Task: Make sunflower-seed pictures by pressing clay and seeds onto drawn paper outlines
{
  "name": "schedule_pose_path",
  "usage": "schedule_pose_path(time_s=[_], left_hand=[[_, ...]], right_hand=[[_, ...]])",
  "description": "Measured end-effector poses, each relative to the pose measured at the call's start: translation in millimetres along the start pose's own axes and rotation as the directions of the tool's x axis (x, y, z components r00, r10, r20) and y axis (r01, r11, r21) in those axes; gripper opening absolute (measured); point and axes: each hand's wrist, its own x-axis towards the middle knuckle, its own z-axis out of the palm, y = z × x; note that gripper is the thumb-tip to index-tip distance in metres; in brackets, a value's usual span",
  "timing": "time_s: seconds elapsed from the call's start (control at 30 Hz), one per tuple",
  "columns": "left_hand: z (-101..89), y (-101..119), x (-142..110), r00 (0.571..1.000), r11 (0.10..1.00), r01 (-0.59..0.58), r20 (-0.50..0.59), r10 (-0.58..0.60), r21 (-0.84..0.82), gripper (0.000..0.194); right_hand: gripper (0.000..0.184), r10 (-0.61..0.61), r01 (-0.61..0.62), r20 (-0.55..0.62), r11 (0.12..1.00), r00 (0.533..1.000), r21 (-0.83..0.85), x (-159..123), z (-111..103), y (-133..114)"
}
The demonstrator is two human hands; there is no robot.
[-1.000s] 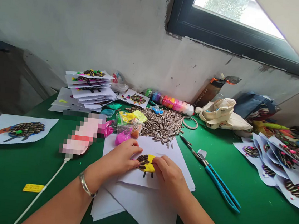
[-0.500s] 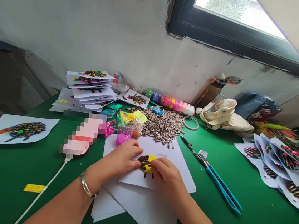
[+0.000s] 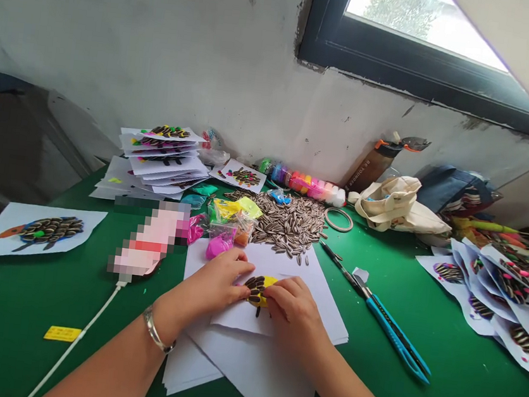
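Note:
On a small white sheet (image 3: pixel 236 319) in front of me lies a patch of yellow clay (image 3: pixel 270 282), its left side covered with dark sunflower seeds (image 3: pixel 255 285). My left hand (image 3: pixel 216 285) rests at the sheet's left side, thumb and fingers spread around the seeded end, holding the paper flat. At the clay's right side, my right hand (image 3: pixel 300 311) has its fingers pinched together over the yellow surface, on a sunflower seed mostly hidden by the fingertips. A short dark leg shape (image 3: pixel 258 312) shows below the clay.
Behind the paper are a heap of sunflower seeds (image 3: pixel 290 224) and bags of coloured clay (image 3: pixel 221 244). Blue tweezers (image 3: pixel 397 335) and a pen (image 3: pixel 331 252) lie to the right. Finished seed pictures (image 3: pixel 163 168) are stacked at left; a pixelated pink device (image 3: pixel 149 243) trails a cable.
My right hand has shifted slightly over the yellow clay, covering more of its right side and one leg shape. My left hand stays at the seeded end.

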Motion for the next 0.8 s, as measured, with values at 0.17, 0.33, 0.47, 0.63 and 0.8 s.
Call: schedule_pose_path(time_s=[0.17,0.33,0.47,0.63,0.8], left_hand=[[0.2,-0.4,0.9,1.0,1.0,0.001,0.001,-0.001,-0.01,0.029],[1.3,-0.5,1.6,1.0,1.0,0.009,-0.006,-0.009,-0.014,0.027],[2.1,-1.6,1.8,1.0,1.0,0.012,0.001,-0.012,-0.01,0.028],[1.5,-0.5,1.7,1.0,1.0,0.01,0.009,-0.01,-0.003,0.025],[-0.7,3.3,1.6,1.0,1.0,0.025,0.007,-0.025,-0.001,0.022]], right_hand=[[0.021,-0.011,0.011,-0.006,1.0,1.0,-0.01,0.0,0.2,4.1],[0.02,0.005,-0.005,0.006,1.0,1.0,-0.028,-0.9,1.8,6.0],[0.019,0.029,-0.028,0.048,0.999,0.998,-0.023,1.4,1.9,4.1],[0.022,0.046,-0.045,0.104,0.999,0.993,-0.013,7.8,-0.4,-0.9],[0.018,0.072,-0.071,0.047,0.997,0.996,-0.015,5.3,0.4,1.0]])
